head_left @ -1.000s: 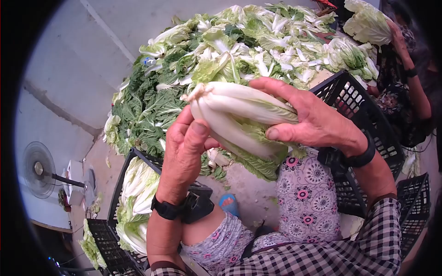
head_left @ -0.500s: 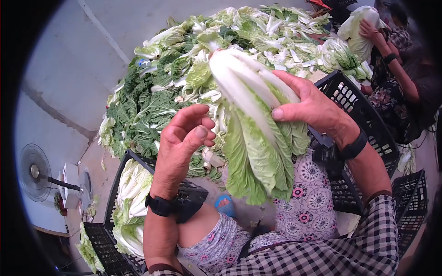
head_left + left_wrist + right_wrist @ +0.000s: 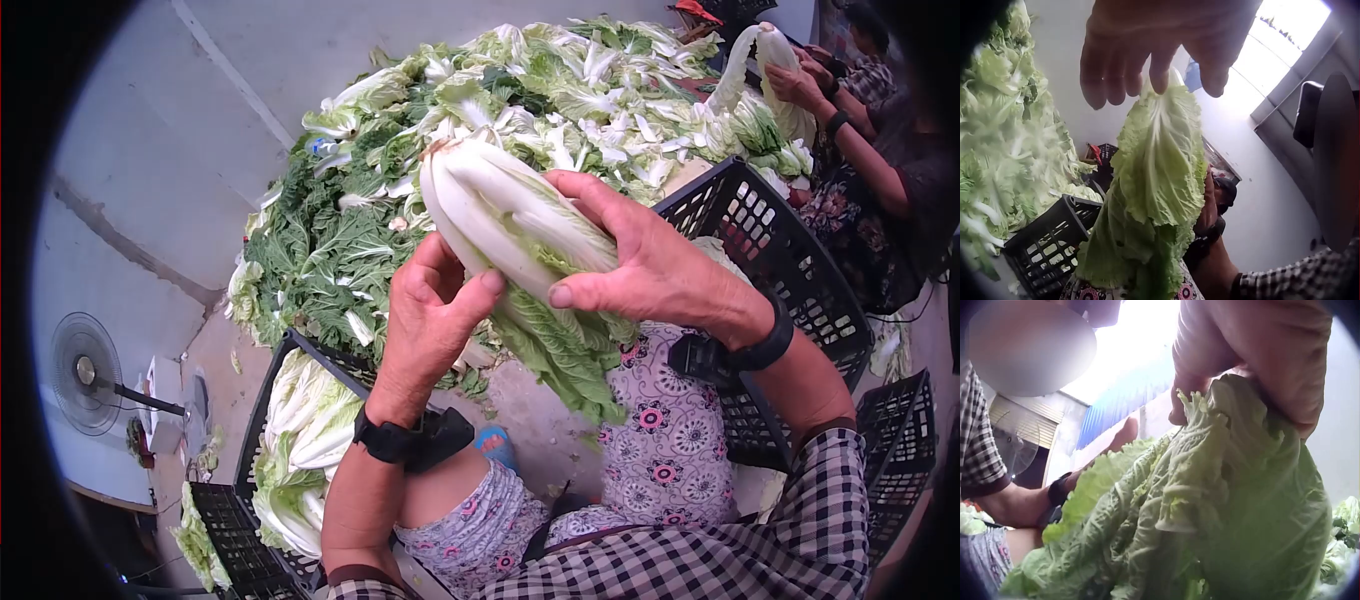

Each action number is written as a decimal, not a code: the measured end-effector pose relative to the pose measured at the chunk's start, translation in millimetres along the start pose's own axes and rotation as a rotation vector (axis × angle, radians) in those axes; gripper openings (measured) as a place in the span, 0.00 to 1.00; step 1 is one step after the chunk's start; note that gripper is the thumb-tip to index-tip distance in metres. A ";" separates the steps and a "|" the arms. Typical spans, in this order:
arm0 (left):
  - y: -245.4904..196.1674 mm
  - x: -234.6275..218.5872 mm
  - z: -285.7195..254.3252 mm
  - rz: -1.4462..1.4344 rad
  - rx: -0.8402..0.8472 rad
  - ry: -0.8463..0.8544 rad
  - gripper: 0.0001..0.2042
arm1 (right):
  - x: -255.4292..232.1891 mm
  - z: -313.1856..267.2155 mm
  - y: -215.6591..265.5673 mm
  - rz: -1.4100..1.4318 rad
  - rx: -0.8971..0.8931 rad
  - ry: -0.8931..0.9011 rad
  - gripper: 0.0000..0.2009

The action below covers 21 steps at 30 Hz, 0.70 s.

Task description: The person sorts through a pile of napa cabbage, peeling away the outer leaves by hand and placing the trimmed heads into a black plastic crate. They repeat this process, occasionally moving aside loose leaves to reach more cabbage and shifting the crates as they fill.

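Observation:
A napa cabbage (image 3: pixel 500 215) is held up in front of the lap, tilted, its white root end toward the upper left and its green leaf tips hanging down. My right hand (image 3: pixel 650 255) grips it from the right side, thumb on the near face and fingers over the far side. In the right wrist view that hand bunches the crinkled leaf end (image 3: pixel 1191 475). My left hand (image 3: pixel 425 310) is at the cabbage's left side, its thumb tip overlapping the edge. The left wrist view shows its fingers (image 3: pixel 1160 69) spread and loosely bent around the cabbage's upper part.
A large heap of loose cabbage leaves (image 3: pixel 330 240) lies ahead. Black plastic crates stand at the right (image 3: pixel 790 270) and left, the left crate (image 3: pixel 255 410) holding cabbages. Another person's hand (image 3: pixel 795 88) holds a cabbage at the upper right. A fan (image 3: pixel 85 370) stands far left.
The cabbage was lying more level with both hands on it, then swung upright in the right hand away from the left. Now it tilts left again, back beside the left hand.

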<state>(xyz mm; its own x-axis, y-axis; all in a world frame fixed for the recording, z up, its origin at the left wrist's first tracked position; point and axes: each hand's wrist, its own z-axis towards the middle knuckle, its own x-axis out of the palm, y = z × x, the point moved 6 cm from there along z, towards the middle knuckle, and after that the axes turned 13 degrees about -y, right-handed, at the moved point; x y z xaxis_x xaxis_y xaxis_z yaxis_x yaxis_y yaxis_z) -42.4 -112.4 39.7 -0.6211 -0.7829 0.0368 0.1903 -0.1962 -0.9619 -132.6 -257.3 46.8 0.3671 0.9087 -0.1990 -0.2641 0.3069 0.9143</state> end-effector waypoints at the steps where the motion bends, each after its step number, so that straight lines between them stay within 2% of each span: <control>1: 1.4 0.8 -0.5 0.041 -0.018 0.028 0.16 | -0.1 1.8 -2.9 0.057 0.008 0.017 0.46; 2: 4.4 0.8 -1.8 0.082 -0.037 0.057 0.16 | -1.9 4.7 -0.5 0.037 -0.074 -0.007 0.45; 3: 7.6 1.9 -3.7 0.122 -0.057 0.087 0.16 | 1.0 4.3 0.9 0.092 -0.061 0.012 0.43; 5: 3.2 13.3 -8.7 0.222 0.028 0.131 0.15 | 5.8 5.0 5.2 0.199 -0.038 0.051 0.40; 7: 2.6 13.2 -10.9 0.365 0.062 0.113 0.15 | 2.9 6.5 0.7 0.121 -0.001 0.035 0.34; 11: -0.3 -6.1 -4.5 0.195 0.080 0.010 0.18 | -0.1 8.7 0.9 0.013 0.018 -0.037 0.30; 12: -5.9 -2.6 -5.6 0.162 0.094 0.035 0.19 | -0.2 9.4 0.6 0.002 0.017 -0.045 0.30; 15: -6.8 -2.8 -9.8 0.192 0.122 0.000 0.17 | -0.3 10.2 11.0 -0.113 -0.058 -0.022 0.27; 18: -19.5 -22.2 -4.8 0.720 0.298 -0.028 0.15 | -12.2 12.0 23.1 -0.298 -0.303 -0.025 0.25; 19: -22.0 -26.9 -2.8 0.742 0.386 -0.038 0.12 | -13.1 11.4 20.0 -0.374 -0.314 0.017 0.25; 21: -20.0 -27.6 -2.5 0.660 0.278 -0.004 0.11 | -16.7 8.1 13.4 -0.531 -0.336 0.101 0.26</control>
<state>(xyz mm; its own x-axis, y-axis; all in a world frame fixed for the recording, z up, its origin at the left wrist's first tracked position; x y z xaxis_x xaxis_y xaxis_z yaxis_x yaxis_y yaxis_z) -31.0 -85.3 57.3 -0.3065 -0.7921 -0.5278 0.7124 0.1769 -0.6791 -135.0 -270.6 65.2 0.4437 0.6254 -0.6419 -0.3410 0.7802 0.5244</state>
